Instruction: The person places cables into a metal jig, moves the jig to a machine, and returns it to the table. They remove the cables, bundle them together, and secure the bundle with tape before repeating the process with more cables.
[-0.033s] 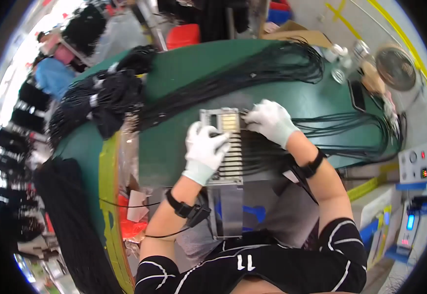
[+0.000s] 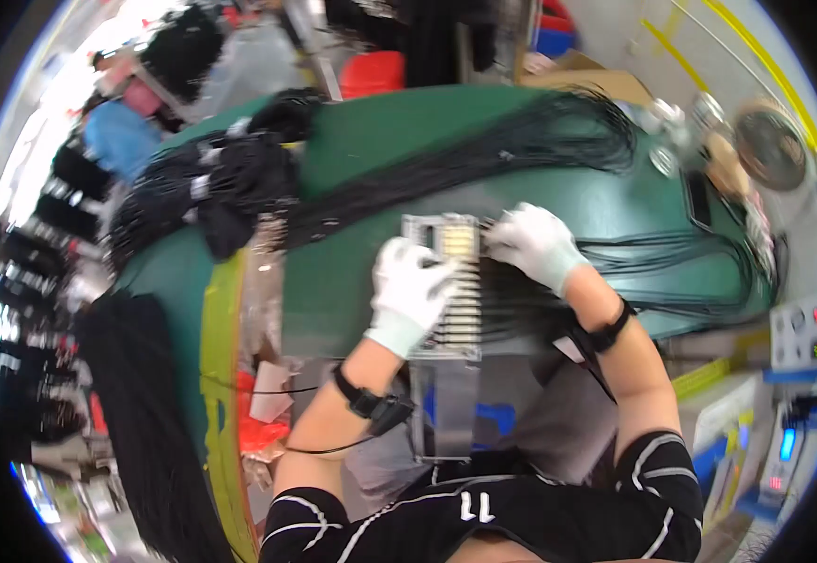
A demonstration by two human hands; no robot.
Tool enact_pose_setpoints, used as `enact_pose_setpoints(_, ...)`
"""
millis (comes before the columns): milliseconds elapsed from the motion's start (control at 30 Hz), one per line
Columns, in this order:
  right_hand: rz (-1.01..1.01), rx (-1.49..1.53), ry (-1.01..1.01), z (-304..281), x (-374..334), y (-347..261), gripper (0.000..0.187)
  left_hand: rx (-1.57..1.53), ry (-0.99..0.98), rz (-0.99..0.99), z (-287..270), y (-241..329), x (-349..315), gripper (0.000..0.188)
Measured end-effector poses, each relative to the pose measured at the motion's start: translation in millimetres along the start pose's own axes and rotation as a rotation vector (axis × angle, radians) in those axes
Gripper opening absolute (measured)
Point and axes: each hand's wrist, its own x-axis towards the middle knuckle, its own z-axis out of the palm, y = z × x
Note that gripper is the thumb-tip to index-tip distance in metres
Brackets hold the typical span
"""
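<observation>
Nearest to me, the person's black shirt with white piping point(image 2: 568, 511) fills the low edge, and a black strap with a small box point(image 2: 391, 410) circles the left wrist. A flat, shiny plate point(image 2: 446, 418) juts out toward the body, below a silver rectangular metal fixture point(image 2: 463, 302) that lies at the near side of the table, between the two hands. Down the fixture runs a column of short, pale bars point(image 2: 462, 329).

The white-gloved left hand point(image 2: 408, 291) rests over the fixture's left side, its grip half closed, thumb and forefinger reaching toward the bars; I can't tell whether it has hold of anything. The white-gloved right hand point(image 2: 538, 246) is at the upper right corner, fingertips bunched close together; blur hides what, if anything, sits in that grip.

Thin black cables point(image 2: 511, 305) spread from the fixture's right side, and a long loop of them point(image 2: 666, 267) curves over the green table point(image 2: 605, 206). Farther across lies a thick sheaf of black cable point(image 2: 483, 145), with a heap of tied black bundles point(image 2: 239, 183) to the left and a dark phone point(image 2: 697, 199) to the right. Beyond the table's far edge stands a red chair point(image 2: 373, 75).
</observation>
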Motion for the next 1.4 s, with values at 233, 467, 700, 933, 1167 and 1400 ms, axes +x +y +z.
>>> enact_pose_setpoints(233, 0.018, -0.154, 0.073, 1.5, -5.1, -10.0, 0.011, -0.071, 0.027, -0.068, 11.4, 9.2, -0.6, 0.024)
enact_pose_setpoints(467, 0.087, 0.098, 0.183, -2.5, -0.2, -28.7, 0.01, -0.176, 0.219, -0.091, 9.1, 7.0, 9.6, 0.019)
enact_pose_setpoints(700, -0.083, 0.45, 0.177, 1.1, 14.7, -58.7, 0.018, -0.351, 0.322, 0.021, -3.3, -3.3, 18.2, 0.016)
enact_pose_setpoints(933, 0.081, 0.568, 0.035, -1.8, 4.5, -18.3, 0.018, -0.403, 0.354, -0.179, 4.8, -7.7, 20.7, 0.014)
enact_pose_setpoints(1167, -0.015, 0.346, 0.077, 8.1, 3.7, -22.9, 0.018, -0.446, 0.315, -0.201, 1.7, -15.9, 10.6, 0.015)
enact_pose_setpoints(1400, -0.017, 0.095, 0.142, -1.2, 1.0, -19.6, 0.009, -0.275, 0.24, -0.281, 4.7, -24.0, 12.4, 0.017)
